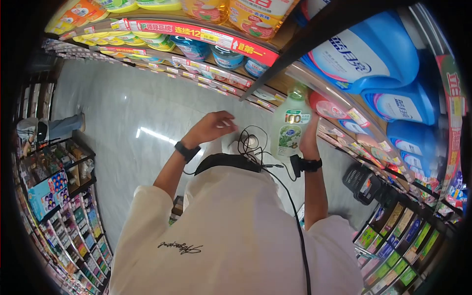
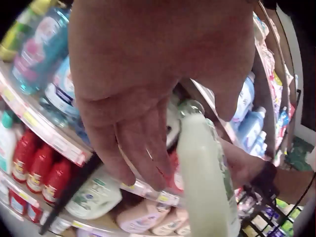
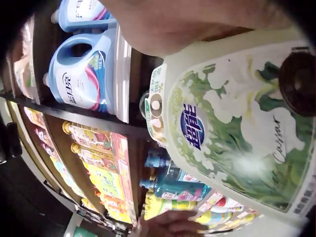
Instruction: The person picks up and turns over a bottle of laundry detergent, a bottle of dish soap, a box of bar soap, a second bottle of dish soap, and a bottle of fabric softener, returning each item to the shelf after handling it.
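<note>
A pale green laundry detergent bottle (image 1: 291,127) with a leafy, white-flowered label is upright in front of the shelf. My right hand (image 1: 309,136) grips it along its right side, the fingers mostly hidden behind it. The right wrist view shows the bottle's flowered label (image 3: 237,133) close up, with part of the hand (image 3: 197,22) above it. My left hand (image 1: 212,130) hangs in the air left of the bottle, fingers loosely bent and holding nothing. From the left wrist, that hand (image 2: 158,64) spreads in front of the bottle (image 2: 205,177).
Big blue detergent bottles (image 1: 354,54) line the shelf at right. Yellow and orange bottles (image 1: 206,10) stand along the curved shelf ahead. A dark post (image 1: 290,59) crosses before the shelves. Black cables (image 1: 250,142) loop near the waist. Another person's legs (image 1: 64,127) show far left.
</note>
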`<state>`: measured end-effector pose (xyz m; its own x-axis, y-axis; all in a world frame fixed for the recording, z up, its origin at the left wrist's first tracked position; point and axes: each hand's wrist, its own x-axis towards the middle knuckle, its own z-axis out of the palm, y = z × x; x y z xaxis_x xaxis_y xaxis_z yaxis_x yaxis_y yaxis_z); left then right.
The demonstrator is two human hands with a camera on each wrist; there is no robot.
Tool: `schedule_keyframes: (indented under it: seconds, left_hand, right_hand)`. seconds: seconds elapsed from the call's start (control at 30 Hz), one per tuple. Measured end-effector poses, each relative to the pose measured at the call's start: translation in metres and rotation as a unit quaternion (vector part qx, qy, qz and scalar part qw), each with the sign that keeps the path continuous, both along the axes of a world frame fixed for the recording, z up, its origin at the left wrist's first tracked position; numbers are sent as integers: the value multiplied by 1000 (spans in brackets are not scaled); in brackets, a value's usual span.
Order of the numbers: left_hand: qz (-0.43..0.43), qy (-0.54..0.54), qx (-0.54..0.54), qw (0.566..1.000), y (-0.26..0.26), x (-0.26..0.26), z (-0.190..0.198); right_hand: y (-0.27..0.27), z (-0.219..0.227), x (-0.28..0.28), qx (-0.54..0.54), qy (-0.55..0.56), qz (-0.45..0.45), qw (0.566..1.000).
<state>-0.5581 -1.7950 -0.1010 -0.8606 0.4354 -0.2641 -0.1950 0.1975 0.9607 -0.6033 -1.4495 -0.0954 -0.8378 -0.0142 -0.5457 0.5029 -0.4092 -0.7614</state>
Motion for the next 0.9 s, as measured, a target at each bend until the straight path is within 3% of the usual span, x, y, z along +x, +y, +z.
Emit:
schedule_keyframes:
  seconds: [0.07,0.2,0.27,0.3,0.4,0.43,0.53,0.63,0.73,0.9]
  left_hand:
    - [-61,-55,-34,996,34,-18,12]
    - [-74,-92,61,991,86,-29,18]
    - [-75,-128,96,984,95,-34,15]
    - [-82,-97,119,985,95,-36,13]
    - [-137,-98,90,982,84,-40,15]
    - [-136,-44,105,984,82,-38,22]
    - [-126,-17,84,988,71,-35,54]
    - [-2,25,326,945,69,-27,72]
    - [19,118,268,956,61,-24,96]
    - [9,149,261,954,51,-14,109]
  right_hand:
    - [-10,21,12,-21,-2,58,998]
    - [-46,67,31,6,31,82,996]
    - [-50,75,40,11,37,85,996]
    - [-48,69,42,-14,4,89,996]
    - [-45,65,52,3,-19,103,995]
    - [-47,68,56,-17,-21,97,995]
    - [-55,74,62,-51,-15,97,994]
    - [-59,76,68,-41,-7,114,993]
    - [-63,86,75,-43,-8,126,991]
    - [-71,105,77,-14,40,141,989]
